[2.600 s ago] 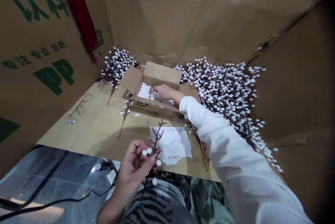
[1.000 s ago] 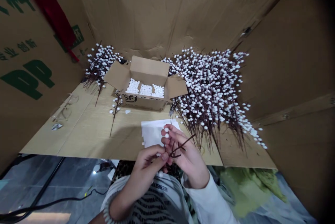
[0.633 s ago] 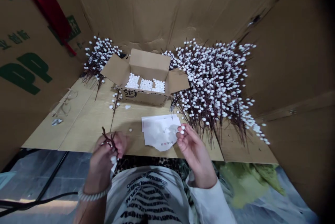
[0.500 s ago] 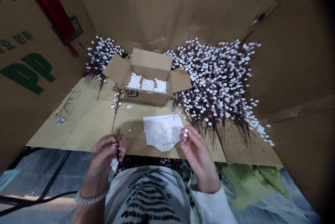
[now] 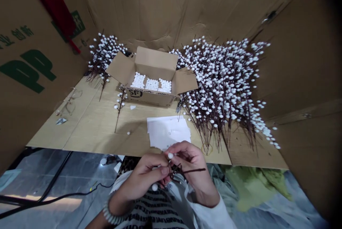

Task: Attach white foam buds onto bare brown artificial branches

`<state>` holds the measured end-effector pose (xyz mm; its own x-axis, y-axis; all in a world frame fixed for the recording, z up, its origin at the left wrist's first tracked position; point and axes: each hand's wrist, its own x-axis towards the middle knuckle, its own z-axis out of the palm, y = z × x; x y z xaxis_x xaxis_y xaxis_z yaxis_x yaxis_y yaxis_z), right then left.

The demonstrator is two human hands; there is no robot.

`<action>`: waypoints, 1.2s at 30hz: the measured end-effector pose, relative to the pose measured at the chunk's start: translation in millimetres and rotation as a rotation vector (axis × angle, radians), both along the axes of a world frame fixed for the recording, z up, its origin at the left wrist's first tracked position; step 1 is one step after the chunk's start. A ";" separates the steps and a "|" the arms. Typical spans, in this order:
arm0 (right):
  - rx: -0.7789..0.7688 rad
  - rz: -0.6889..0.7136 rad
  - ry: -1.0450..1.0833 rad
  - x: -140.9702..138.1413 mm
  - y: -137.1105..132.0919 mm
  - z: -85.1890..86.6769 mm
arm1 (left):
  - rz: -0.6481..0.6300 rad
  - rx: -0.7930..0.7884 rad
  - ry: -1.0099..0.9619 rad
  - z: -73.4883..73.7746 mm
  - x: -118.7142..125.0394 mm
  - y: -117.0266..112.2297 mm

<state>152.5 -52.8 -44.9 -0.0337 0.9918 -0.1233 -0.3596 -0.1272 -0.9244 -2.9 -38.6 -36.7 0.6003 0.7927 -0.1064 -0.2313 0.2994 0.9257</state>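
My left hand [image 5: 151, 173] is closed on a brown berry branch [image 5: 191, 171], whose bare stem points right across my right palm. My right hand [image 5: 188, 159] meets it in front of my body, thumb and fingers pinching a white ball [image 5: 170, 155] at a twig tip. Below my left fingers another white ball [image 5: 154, 187] shows on the branch. Overlapping fingers hide much of the branch. Just beyond my hands lie white paper sheets [image 5: 168, 129]. An open cardboard box [image 5: 152, 98] farther back holds many white balls [image 5: 152, 84] in three groups.
A large heap of white-berried branches [image 5: 221, 79] covers the table's right side. A smaller bunch [image 5: 105, 52] stands back left, and a single branch [image 5: 119, 109] lies before the box. Glasses [image 5: 69, 102] rest at left. Cardboard walls [image 5: 139, 4] enclose the table [image 5: 91, 125].
Both hands have come together at the centre, the left moving right with the branch, the right moving left and down with a white ball. The branch's stem now points right.
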 end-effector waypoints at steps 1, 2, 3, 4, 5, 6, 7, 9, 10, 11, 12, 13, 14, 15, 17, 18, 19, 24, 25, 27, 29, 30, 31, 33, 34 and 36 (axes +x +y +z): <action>0.017 0.002 -0.001 0.9 -1.3 -0.1 | 0.010 0.020 0.015 0.9 -0.4 -0.2; 0.036 -0.004 0.001 1.3 -2.4 -0.1 | 0.017 0.037 0.029 1.7 -0.5 -0.4; 0.056 -0.015 0.003 1.2 -3.1 0.1 | 0.018 0.050 0.039 2.3 -0.3 -0.5; 0.075 -0.023 0.006 0.9 -3.6 0.4 | 0.017 0.057 0.045 2.7 0.0 -0.6; 0.093 -0.025 0.008 0.4 -3.7 0.7 | 0.012 0.060 0.047 3.0 0.5 -0.6; 0.113 -0.024 0.011 0.0 -3.7 1.0 | 0.007 0.057 0.047 3.2 1.1 -0.6; 0.131 -0.021 0.012 -0.3 -3.6 1.2 | 0.002 0.049 0.048 3.2 1.6 -0.5; 0.165 -0.016 0.013 -0.1 -3.1 1.6 | -0.005 0.028 0.053 3.2 2.6 -0.4; 0.182 -0.019 0.011 0.3 -2.9 1.8 | -0.004 0.018 0.055 3.1 3.0 -0.4; 0.198 -0.023 0.007 0.8 -2.7 1.9 | -0.003 0.011 0.055 3.0 3.5 -0.3; 0.212 -0.028 0.002 1.5 -2.8 2.1 | 0.002 0.008 0.056 3.0 4.0 -0.2; 0.225 -0.034 -0.005 2.1 -2.9 2.3 | 0.009 0.010 0.057 3.1 4.5 -0.2; 0.235 -0.038 -0.012 2.8 -3.1 2.4 | 0.016 0.015 0.059 3.3 4.9 -0.1; 0.241 -0.038 -0.019 3.5 -3.4 2.4 | 0.022 0.022 0.062 3.6 5.4 -0.1; 0.244 -0.037 -0.027 4.5 -3.8 2.1 | 0.028 0.044 0.068 4.2 6.1 0.0; 0.246 -0.038 -0.024 4.9 -3.9 1.8 | 0.031 0.053 0.073 4.4 6.4 -0.1; 0.248 -0.038 -0.021 5.2 -3.9 1.3 | 0.031 0.063 0.075 4.6 6.6 -0.2; 0.241 -0.037 -0.019 5.5 -3.6 -1.2 | 0.059 0.112 0.081 4.1 7.6 -1.5; 0.228 -0.040 -0.025 5.2 -4.0 -1.6 | 0.072 0.120 0.083 4.1 7.7 -1.9; 0.201 -0.047 -0.035 4.3 -5.1 -2.3 | 0.096 0.138 0.094 4.2 7.8 -2.6; 0.180 -0.051 -0.036 3.1 -6.4 -3.2 | 0.109 0.164 0.108 4.6 7.7 -3.1; 0.175 -0.055 -0.036 2.5 -6.9 -3.6 | 0.111 0.186 0.116 4.9 7.6 -3.2; 0.174 -0.062 -0.036 2.0 -7.3 -3.8 | 0.115 0.214 0.126 5.3 7.6 -3.1; 0.176 -0.077 -0.053 1.2 -7.6 -3.8 | 0.126 0.274 0.147 6.2 7.7 -2.5; 0.181 -0.080 -0.065 1.1 -7.5 -3.4 | 0.129 0.302 0.155 6.7 7.8 -2.2; 0.202 -0.076 -0.080 1.3 -7.0 -1.8 | 0.137 0.340 0.164 7.5 8.1 -1.9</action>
